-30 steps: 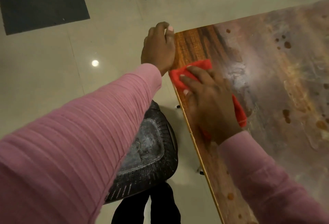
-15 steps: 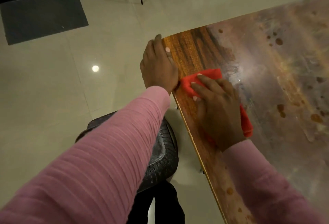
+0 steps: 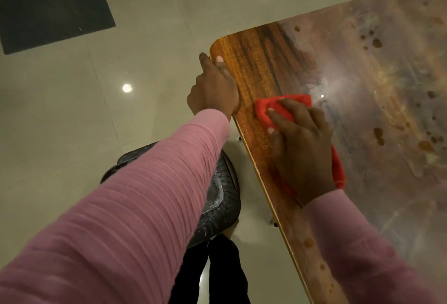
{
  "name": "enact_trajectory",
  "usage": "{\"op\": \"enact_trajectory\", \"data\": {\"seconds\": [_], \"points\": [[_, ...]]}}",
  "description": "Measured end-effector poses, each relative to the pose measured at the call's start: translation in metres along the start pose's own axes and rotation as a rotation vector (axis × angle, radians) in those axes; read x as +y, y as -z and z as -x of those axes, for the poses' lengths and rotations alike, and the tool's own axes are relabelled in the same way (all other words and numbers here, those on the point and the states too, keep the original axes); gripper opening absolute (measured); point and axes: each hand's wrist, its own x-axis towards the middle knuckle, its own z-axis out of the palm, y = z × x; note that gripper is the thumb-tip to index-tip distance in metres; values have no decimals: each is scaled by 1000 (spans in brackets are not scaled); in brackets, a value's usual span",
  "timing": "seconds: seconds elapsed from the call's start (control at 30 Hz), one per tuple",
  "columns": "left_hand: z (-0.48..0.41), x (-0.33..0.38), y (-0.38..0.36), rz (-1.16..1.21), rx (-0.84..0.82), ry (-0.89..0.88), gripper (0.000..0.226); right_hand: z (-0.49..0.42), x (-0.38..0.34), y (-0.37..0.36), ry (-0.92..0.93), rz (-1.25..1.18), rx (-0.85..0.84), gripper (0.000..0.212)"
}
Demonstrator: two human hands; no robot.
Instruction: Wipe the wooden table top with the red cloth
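The red cloth (image 3: 278, 108) lies flat on the wooden surface (image 3: 261, 62), near its left edge and a short way back from the rounded corner. Only two parts of the cloth are visible: a bunched portion ahead of the fingers and a strip along the right side of the wrist. The remainder is hidden under the right hand.

The right hand (image 3: 302, 149) presses palm-down on the cloth with fingers spread and slightly curled over the folds; it covers the cloth rather than pinching it.

The left hand (image 3: 212, 91) grips the left edge of the surface just beside the corner. The thumb lies on top; the fingers wrap below the edge and cannot be seen.

The strip of surface near the corner shows clear dark wood grain. Farther right, the surface is hazy and smeared, with scattered brown spots (image 3: 377, 42); glare makes the finish hard to read there. The right and lower parts of the surface are cut off by the frame.

Both arms wear pink ribbed sleeves (image 3: 145, 207). Under the left arm, a dark perforated chair seat (image 3: 222, 195) is partly hidden. The tiled floor (image 3: 60, 122) carries a dark mat (image 3: 53, 11), cut off at the top left.
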Motion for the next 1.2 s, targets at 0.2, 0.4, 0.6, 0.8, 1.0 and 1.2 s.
{"op": "enact_trajectory", "data": {"seconds": [0.2, 0.4, 0.6, 0.8, 1.0, 1.2], "points": [[2, 1, 1, -8, 26, 11, 52, 24, -27, -4, 64, -33, 36, 37], [1, 1, 0, 1, 12, 34, 54, 32, -8, -1, 104, -51, 51, 33], [43, -21, 4, 150, -110, 59, 54, 25, -3, 1, -32, -19, 79, 34], [87, -40, -10, 366, -174, 135, 54, 58, -21, -3, 115, -47, 53, 29], [105, -27, -17, 449, -122, 158, 61, 62, 12, 8, 28, -40, 40, 31], [107, -23, -19, 394, -53, 167, 62, 83, -7, 2, 87, -50, 60, 29]]}}
